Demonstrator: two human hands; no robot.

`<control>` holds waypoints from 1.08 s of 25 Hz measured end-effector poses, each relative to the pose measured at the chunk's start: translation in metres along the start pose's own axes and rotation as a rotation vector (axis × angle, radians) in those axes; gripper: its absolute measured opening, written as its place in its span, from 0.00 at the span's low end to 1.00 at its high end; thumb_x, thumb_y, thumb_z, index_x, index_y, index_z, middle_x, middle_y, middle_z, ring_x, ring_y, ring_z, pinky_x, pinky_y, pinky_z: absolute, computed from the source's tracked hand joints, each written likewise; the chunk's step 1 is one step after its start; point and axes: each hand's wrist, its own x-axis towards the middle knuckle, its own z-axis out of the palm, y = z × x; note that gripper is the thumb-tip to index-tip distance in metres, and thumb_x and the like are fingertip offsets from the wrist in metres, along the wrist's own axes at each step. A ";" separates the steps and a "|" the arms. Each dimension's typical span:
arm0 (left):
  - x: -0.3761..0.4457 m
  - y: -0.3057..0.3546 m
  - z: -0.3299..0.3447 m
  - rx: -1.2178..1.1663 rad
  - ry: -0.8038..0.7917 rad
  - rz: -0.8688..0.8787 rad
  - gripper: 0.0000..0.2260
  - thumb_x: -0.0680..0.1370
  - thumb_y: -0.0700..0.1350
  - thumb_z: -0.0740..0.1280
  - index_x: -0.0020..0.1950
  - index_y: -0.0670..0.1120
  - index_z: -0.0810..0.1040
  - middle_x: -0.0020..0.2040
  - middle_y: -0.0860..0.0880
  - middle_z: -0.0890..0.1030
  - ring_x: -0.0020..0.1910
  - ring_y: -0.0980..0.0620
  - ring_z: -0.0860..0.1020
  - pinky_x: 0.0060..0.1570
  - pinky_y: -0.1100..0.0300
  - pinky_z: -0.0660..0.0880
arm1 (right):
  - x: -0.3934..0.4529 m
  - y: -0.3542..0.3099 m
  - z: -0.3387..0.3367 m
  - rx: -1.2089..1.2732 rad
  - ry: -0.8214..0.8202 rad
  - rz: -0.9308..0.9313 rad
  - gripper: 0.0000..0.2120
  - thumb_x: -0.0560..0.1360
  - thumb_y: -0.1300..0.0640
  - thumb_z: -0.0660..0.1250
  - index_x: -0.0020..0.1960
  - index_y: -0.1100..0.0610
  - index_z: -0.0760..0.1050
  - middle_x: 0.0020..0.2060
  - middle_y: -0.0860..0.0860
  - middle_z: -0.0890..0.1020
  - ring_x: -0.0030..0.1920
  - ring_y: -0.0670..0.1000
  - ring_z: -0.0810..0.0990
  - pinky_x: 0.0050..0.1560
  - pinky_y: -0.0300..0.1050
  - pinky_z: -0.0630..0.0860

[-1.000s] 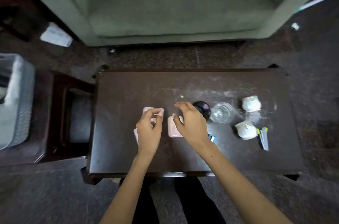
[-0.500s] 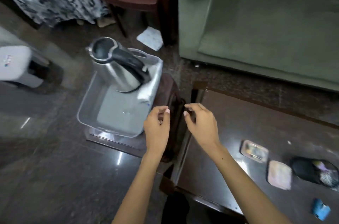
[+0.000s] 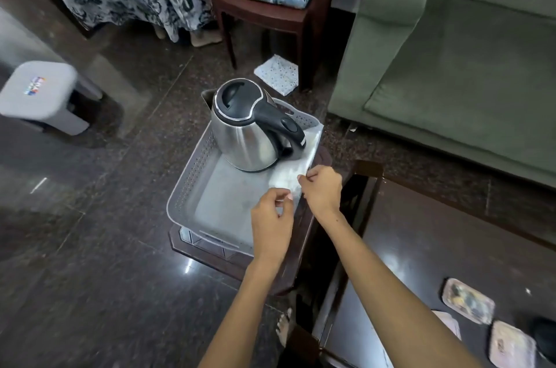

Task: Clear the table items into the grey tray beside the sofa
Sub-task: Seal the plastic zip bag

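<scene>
Beside the green sofa (image 3: pixel 451 90), our grey tray (image 3: pixel 192 175) sat on a dark stool, holding a steel kettle (image 3: pixel 249 132) and a white cloth (image 3: pixel 288 175). Our left hand (image 3: pixel 270 217) and right hand (image 3: pixel 322 190) each pinched the cloth's near edge; 3 coasters (image 3: pixel 467 300) lay on the table (image 3: pixel 421 247).

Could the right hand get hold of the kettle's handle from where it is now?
Probably yes. The right hand hovers at the grey tray, close to the kettle, whose black handle faces that side. Only the white cloth lies between, low and flat.
</scene>
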 end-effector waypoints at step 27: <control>-0.212 0.000 0.123 0.349 -0.359 0.363 0.15 0.69 0.44 0.74 0.55 0.49 0.79 0.53 0.54 0.76 0.52 0.57 0.74 0.48 0.66 0.74 | -0.146 0.213 -0.194 0.580 -0.035 0.231 0.05 0.72 0.64 0.70 0.41 0.66 0.78 0.33 0.59 0.81 0.32 0.50 0.82 0.30 0.44 0.81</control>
